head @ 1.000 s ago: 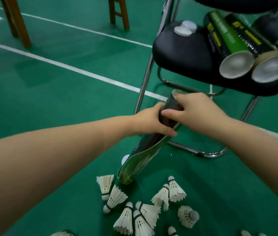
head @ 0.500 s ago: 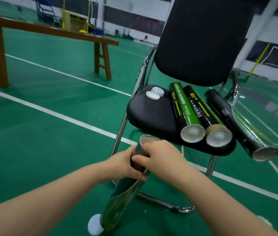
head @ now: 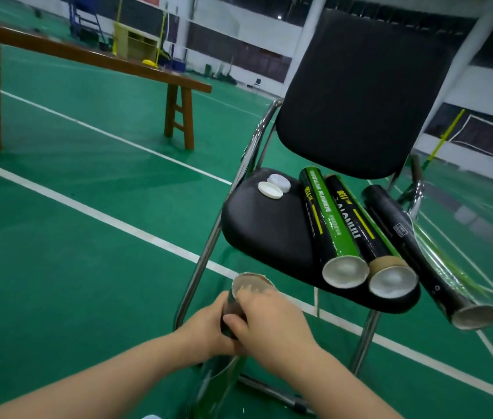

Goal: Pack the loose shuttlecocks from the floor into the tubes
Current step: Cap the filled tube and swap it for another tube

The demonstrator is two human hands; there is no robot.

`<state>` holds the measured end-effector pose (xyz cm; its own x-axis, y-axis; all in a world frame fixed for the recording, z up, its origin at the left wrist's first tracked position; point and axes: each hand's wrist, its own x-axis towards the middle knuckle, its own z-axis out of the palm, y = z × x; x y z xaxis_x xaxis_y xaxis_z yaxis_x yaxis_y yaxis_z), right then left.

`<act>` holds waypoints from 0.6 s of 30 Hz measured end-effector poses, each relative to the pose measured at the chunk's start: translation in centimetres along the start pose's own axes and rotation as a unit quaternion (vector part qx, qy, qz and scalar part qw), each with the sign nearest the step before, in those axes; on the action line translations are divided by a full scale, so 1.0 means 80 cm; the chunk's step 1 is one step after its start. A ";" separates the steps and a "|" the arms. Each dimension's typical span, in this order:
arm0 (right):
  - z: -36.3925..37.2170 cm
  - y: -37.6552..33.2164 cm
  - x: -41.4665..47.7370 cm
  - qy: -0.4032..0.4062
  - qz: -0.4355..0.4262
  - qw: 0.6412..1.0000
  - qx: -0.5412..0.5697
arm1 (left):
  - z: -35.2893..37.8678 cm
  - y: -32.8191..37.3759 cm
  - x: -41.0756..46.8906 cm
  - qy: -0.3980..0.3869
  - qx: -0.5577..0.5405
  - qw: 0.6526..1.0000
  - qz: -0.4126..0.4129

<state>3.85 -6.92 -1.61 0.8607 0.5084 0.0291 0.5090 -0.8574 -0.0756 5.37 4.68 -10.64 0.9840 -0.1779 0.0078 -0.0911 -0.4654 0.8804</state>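
Observation:
I hold a dark shuttlecock tube (head: 251, 284) upright in front of the chair, its open cardboard mouth facing up. My left hand (head: 209, 326) grips it from the left. My right hand (head: 272, 319) wraps its upper part from the right, just under the rim. The tube's green lower half (head: 218, 385) runs down out of the frame. On the black chair seat (head: 263, 225) lie three more tubes (head: 328, 219), side by side, open ends toward me. Two white caps (head: 271, 189) sit at the seat's back left. No loose shuttlecocks are in view.
The chair's chrome legs (head: 200, 267) stand right behind my hands, with its floor rail (head: 269, 391) below. A long wooden bench (head: 88, 60) crosses the far left. White court lines (head: 88, 211) run over the green floor.
My view has lifted from the floor to the chair, so the shuttlecocks have dropped out of sight. Both hands have kept their grip on the tube.

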 end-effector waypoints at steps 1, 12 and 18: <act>0.003 -0.002 -0.003 -0.002 0.003 1.000 0.006 | 0.002 -0.001 -0.001 0.004 0.010 1.000 0.006; -0.075 -0.004 0.021 -0.001 0.025 1.000 -0.018 | 0.007 -0.017 0.006 -0.050 -0.077 0.996 -0.015; -0.121 0.047 0.163 0.122 0.111 0.985 0.040 | 0.006 -0.018 0.013 -0.057 -0.116 0.992 -0.006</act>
<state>17.10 -4.30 8.11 0.9331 0.2661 0.2418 0.3136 -0.9313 -0.1854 6.45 4.76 -12.11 0.9602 -0.2755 -0.0460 -0.0282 -0.2592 0.9654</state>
